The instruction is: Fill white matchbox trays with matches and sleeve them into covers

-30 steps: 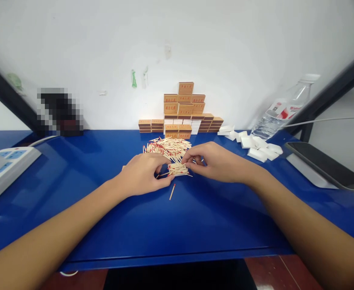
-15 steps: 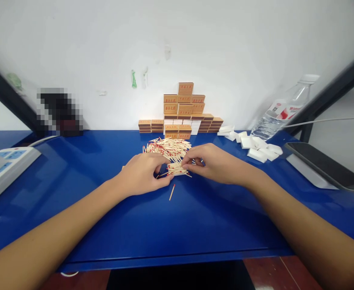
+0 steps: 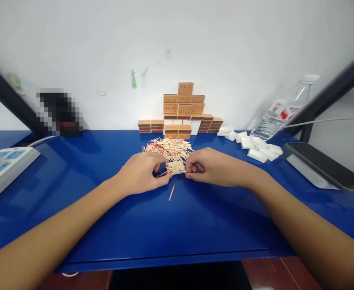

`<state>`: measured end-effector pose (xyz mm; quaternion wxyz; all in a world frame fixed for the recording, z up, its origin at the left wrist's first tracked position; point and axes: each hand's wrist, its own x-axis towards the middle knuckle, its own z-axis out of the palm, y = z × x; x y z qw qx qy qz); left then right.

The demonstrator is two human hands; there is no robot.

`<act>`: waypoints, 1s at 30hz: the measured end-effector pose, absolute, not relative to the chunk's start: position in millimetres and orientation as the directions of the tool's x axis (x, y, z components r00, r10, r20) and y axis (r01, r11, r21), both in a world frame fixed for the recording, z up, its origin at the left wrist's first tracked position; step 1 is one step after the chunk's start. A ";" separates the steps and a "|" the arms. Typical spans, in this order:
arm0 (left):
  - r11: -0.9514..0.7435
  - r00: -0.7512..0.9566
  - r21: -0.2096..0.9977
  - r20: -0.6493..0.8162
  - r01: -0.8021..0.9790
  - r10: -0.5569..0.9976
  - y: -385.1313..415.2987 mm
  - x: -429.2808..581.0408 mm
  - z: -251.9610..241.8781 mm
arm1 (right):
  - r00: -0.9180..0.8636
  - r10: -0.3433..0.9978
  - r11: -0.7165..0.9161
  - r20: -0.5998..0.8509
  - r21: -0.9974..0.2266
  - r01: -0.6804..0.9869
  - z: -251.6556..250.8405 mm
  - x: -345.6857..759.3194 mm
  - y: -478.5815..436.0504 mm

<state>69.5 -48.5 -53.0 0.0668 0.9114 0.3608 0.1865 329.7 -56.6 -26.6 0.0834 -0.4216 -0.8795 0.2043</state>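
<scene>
A small white matchbox tray (image 3: 178,173), heaped with matches (image 3: 174,166), sits on the blue table between my hands. My left hand (image 3: 142,172) grips the tray's left end between thumb and fingers. At its right end my right hand (image 3: 209,166) is closed, thumb and forefinger pinching the ends of matches; its fingertips partly hide them. Just beyond the tray spreads a large loose pile of red-tipped matches (image 3: 169,147). One single match (image 3: 171,192) lies on the near side.
Stacked matchboxes (image 3: 185,108) stand against the wall behind the pile. To the right are several white trays (image 3: 257,145), a water bottle (image 3: 282,108) and a phone (image 3: 328,165) on a white block. A power strip (image 3: 10,165) lies at the left.
My right hand has shifted slightly right and down, from above the matches to the tray's right end. Fewer matches stick out there. My left hand stays almost in place.
</scene>
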 end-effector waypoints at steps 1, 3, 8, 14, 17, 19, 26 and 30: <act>-0.730 0.669 0.262 0.292 0.631 0.683 -48.6 69.4 -52.7 | -0.632 0.775 0.569 -0.012 -0.421 0.706 -25.0 329.9 -56.9; -0.728 0.667 0.273 0.292 0.629 0.686 -49.2 69.5 -52.0 | -0.613 0.789 0.575 0.042 -0.401 0.713 -20.4 330.4 -57.8; -0.738 0.679 0.271 0.290 0.618 0.675 -51.7 71.3 -51.1 | -0.561 0.807 0.583 0.184 -0.402 0.706 -14.9 327.2 -58.8; -0.750 0.688 0.252 0.300 0.611 0.661 -53.5 72.5 -50.6 | -0.682 0.709 0.682 0.178 -0.420 0.599 -23.4 323.7 -55.1; -0.757 0.689 0.254 0.314 0.602 0.653 -55.3 72.8 -50.7 | -0.616 0.752 0.653 0.233 -0.388 0.651 -26.6 323.7 -52.7; -0.764 0.692 0.257 0.325 0.592 0.645 -56.9 73.0 -51.3 | -0.586 0.768 0.639 0.260 -0.376 0.671 -29.2 322.5 -51.8; -0.770 0.702 0.244 0.315 0.590 0.638 -59.0 73.8 -51.4 | -0.588 0.779 0.614 0.218 -0.455 0.645 -35.7 317.6 -50.9; -0.759 0.691 0.242 0.315 0.604 0.651 -57.7 73.4 -51.0 | -0.506 0.831 0.539 0.230 -0.556 0.632 -29.9 320.3 -49.9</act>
